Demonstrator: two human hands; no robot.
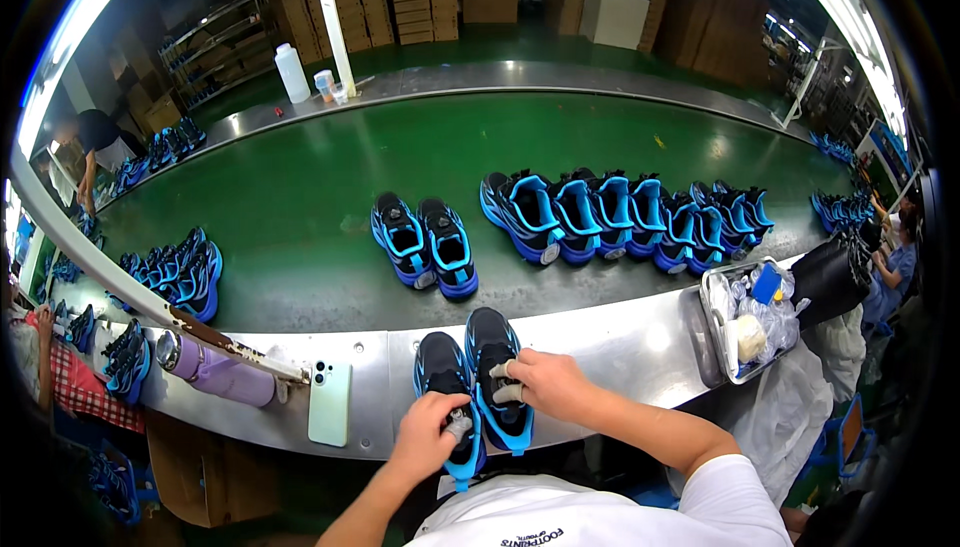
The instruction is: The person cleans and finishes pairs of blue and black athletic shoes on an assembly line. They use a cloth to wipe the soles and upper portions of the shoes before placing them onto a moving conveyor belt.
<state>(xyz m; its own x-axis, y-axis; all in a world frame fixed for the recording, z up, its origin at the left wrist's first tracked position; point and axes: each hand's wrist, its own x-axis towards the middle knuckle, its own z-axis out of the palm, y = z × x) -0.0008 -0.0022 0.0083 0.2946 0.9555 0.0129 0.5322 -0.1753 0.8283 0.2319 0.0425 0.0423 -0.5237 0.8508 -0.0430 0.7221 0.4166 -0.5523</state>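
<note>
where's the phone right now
In the head view the pale green phone lies on the metal ledge at lower left, between the lilac bottle and the left hand.

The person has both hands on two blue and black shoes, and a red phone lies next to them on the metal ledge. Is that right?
Not quite. The phone is pale mint green, not red, as the head view shows. The rest holds: the left hand and right hand are on the two shoes on the ledge.

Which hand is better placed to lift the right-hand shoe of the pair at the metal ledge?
Right, probably. The right hand already rests on the right shoe, fingers on its tongue. The left hand is occupied on the left shoe.
</note>
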